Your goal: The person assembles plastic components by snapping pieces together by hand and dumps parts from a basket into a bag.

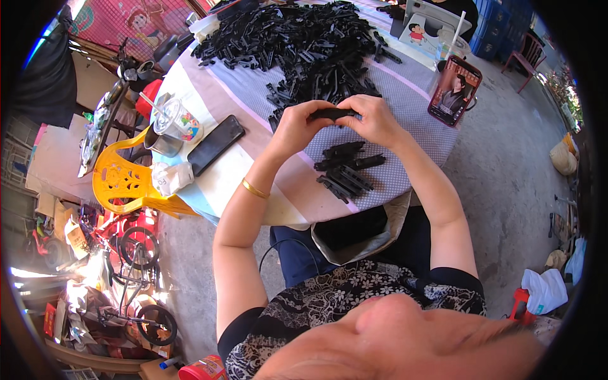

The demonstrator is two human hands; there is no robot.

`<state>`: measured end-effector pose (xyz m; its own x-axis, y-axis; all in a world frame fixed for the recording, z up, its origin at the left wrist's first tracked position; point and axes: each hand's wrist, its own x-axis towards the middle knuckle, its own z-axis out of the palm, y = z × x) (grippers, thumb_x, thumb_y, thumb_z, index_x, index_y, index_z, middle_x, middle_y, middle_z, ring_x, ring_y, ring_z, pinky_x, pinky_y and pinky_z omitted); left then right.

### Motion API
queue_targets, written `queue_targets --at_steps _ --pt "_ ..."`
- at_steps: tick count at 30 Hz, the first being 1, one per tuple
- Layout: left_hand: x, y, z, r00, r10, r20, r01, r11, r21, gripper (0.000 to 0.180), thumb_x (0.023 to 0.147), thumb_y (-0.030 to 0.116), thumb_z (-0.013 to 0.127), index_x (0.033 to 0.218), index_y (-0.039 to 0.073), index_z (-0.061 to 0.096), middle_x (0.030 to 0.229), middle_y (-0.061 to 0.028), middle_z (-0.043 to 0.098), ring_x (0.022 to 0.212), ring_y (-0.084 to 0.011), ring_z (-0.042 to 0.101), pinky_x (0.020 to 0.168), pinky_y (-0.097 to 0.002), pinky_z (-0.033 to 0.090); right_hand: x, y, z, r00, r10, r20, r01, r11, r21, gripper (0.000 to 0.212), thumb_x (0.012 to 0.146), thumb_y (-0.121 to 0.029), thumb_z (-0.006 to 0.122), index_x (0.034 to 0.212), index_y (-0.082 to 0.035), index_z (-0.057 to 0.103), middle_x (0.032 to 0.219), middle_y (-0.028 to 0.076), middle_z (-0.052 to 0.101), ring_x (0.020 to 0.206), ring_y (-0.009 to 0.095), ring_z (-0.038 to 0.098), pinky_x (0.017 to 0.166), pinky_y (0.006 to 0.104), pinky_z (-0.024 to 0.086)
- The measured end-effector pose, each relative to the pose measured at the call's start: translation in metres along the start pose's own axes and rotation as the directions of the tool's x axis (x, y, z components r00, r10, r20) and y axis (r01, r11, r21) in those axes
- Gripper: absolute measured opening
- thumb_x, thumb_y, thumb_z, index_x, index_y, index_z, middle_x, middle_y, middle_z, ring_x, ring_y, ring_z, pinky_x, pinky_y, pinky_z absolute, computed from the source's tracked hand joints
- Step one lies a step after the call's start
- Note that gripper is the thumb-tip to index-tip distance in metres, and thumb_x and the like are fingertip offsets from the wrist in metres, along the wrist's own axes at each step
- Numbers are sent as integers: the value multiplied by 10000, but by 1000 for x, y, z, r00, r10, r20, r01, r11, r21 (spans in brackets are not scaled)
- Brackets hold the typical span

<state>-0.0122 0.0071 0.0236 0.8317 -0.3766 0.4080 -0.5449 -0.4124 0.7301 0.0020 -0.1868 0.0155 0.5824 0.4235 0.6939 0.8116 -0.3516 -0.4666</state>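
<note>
Both my hands meet over the table, closed on one slim black plastic part (332, 114). My left hand (300, 126) grips its left end, and my right hand (375, 121) pinches its right end. Just beyond them spreads a large heap of similar black plastic parts (291, 44). Nearer to me, below my hands, lies a small group of black parts (347, 170), several side by side. An open bag (396, 228) with a dark inside rests on my lap under the table edge.
The round table has a striped cloth (253, 193). On its left are a black phone (216, 144), a patterned cup (180, 120), a metal cup (163, 143) and a white crumpled bag (172, 178). A propped phone (455, 92) stands right. A yellow chair (120, 174) touches the left side.
</note>
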Motion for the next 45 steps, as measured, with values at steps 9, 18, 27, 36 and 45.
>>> queue_targets --at_steps 9,18,27,36,45 --pt "3 1 -5 985 -154 73 162 980 -112 258 788 -7 603 1045 -21 584 864 -71 650 782 -96 595 724 -231 486 2 -7 1 980 192 49 -197 961 193 211 711 -134 699 873 -16 632 769 110 636 661 208 615 595 283 470" --pt "2 -7 -5 991 -121 64 125 991 -56 225 765 51 630 988 20 626 775 -97 649 675 -103 577 623 -247 466 1 6 2 940 337 62 -325 823 465 257 800 -231 654 939 -16 631 768 61 643 657 121 595 577 258 469" --pt "3 -14 6 940 -152 305 166 986 -22 246 844 223 594 838 -16 651 748 -80 629 689 -150 579 636 -274 459 -11 29 10 983 50 177 6 953 -302 210 714 -26 552 876 -102 661 897 60 600 842 238 561 738 337 472" --pt "7 -35 25 995 47 -89 -3 900 435 281 704 106 667 971 34 618 842 -138 542 717 -285 581 660 -347 481 -8 22 14 970 -19 242 113 919 -379 92 700 -109 598 781 -103 641 812 43 526 861 215 509 715 342 436" --pt "6 -33 22 978 78 -195 10 911 413 232 710 6 576 938 17 617 783 -134 571 718 -304 594 668 -351 490 -5 21 16 987 -105 120 137 942 -308 111 737 -133 625 819 -60 608 760 26 578 782 222 549 683 347 450"
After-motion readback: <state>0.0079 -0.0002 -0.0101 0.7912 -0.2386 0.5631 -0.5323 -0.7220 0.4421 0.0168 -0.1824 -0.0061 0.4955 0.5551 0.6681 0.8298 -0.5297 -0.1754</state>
